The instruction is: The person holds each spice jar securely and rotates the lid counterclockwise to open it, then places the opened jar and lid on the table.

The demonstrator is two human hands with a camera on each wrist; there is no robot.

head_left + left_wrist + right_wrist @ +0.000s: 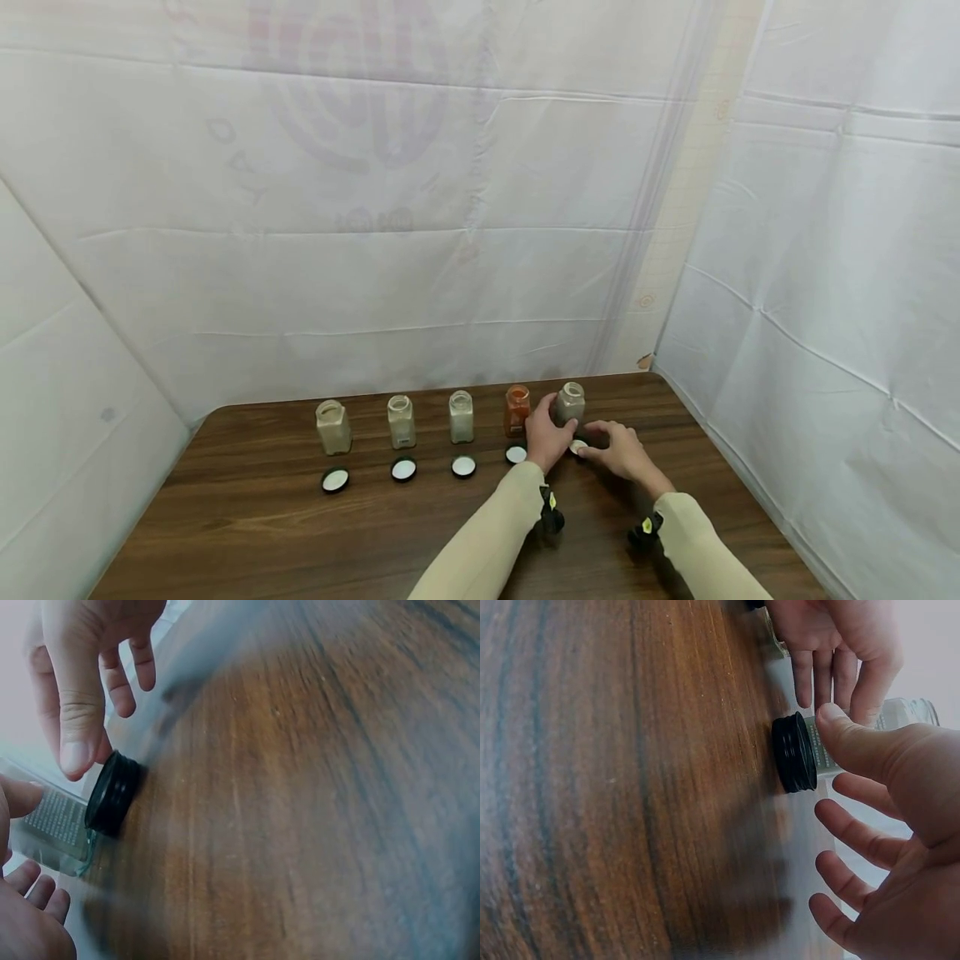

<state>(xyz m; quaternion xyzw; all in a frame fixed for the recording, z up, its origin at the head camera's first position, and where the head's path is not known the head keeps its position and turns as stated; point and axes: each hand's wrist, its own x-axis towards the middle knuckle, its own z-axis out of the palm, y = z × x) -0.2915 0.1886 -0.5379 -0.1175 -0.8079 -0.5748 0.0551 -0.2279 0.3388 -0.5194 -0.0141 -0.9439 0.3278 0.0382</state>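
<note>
Down at the far right of the desk (247, 517), the last jar (571, 403) stands uncapped with its black lid (578, 447) lying just in front of it, white lining up. The left hand (548, 437) is wrapped around the jar's left side, fingers and thumb curled on the glass. Right beside it, the right hand (622, 451) has its thumb tip (838, 724) on the lid's rim; the other fingers of that grip are spread and loose, clear of the lid, so nothing is clamped there. In the left wrist view the lid (112, 793) shows as a ribbed black disc against the jar's label. Just left of the left hand stands an orange jar (517, 410), its lid (516, 454) in front. Further left, three pale jars (401, 421) stand in a row, each with an upturned lid (403, 469) before it.
</note>
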